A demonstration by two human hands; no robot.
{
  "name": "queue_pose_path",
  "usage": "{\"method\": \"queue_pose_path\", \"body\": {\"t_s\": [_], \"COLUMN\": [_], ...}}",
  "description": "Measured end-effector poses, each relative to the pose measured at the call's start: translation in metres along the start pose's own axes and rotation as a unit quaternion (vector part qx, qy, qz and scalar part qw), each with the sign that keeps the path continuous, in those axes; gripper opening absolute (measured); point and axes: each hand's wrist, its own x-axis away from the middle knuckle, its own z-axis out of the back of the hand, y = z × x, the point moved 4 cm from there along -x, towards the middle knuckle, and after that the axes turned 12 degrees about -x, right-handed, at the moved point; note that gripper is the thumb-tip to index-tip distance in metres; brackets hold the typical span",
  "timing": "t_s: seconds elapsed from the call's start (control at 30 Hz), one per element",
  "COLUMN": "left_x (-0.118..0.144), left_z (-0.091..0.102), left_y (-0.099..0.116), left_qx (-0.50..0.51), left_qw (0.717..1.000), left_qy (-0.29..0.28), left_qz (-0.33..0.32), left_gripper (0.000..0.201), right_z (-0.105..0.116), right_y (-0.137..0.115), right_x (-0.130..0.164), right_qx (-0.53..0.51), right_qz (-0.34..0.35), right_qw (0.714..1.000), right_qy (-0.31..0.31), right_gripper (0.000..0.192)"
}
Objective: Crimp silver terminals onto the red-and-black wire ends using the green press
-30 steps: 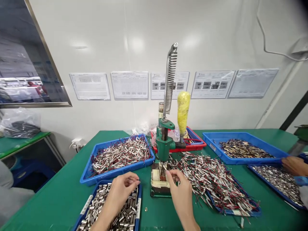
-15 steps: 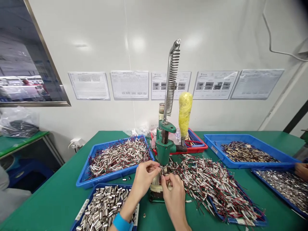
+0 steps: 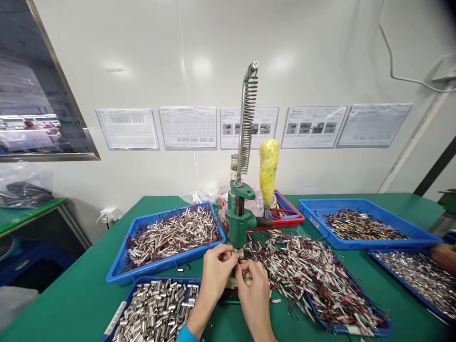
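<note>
Two hands: both meet at the foot of the green hand press, under its ram, near the middle of the table.
Step in hand: judged from the pose, a small metal part is being seated on the press base beneath the ram.
Doing it well: the part should probably sit square and fully down in its seat, with fingertips drawn clear of the ram before the yellow-wrapped lever is touched.
Left hand: fingers curled into a pinch at the ram tip; the part it pinches is too small to make out.
Right hand: fingers also bent in close, touching the same spot just right of the left; whether it grips something I cannot tell.
Near left: blue tray of metal sleeves, just beside the left forearm.
Far left: blue tray of wired pieces.
Right: loose heap of wired pieces, touching the press base area.
Far right edge: another person's hand at a further tray, well apart.
</note>
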Motion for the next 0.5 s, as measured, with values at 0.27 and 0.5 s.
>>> {"method": "queue_pose_path", "body": {"t_s": [0.27, 0.5], "left_x": [0.001, 0.022], "left_z": [0.004, 0.03], "left_y": [0.002, -0.001], "left_qx": [0.0, 0.03], "left_qw": [1.0, 0.998], "left_qy": [-0.01, -0.042], "left_qz": [0.002, 0.025], "left_gripper": [0.025, 0.061], "right_z": [0.055, 0.088], "right_y": [-0.025, -0.088], "right_x": [-0.037, -0.18], "right_qx": [-0.117, -0.286], "right_qz": [-0.011, -0.039], "right_qw": [0.988, 0.953], "right_qy": [0.105, 0.089], "right_gripper": [0.034, 0.062]}}
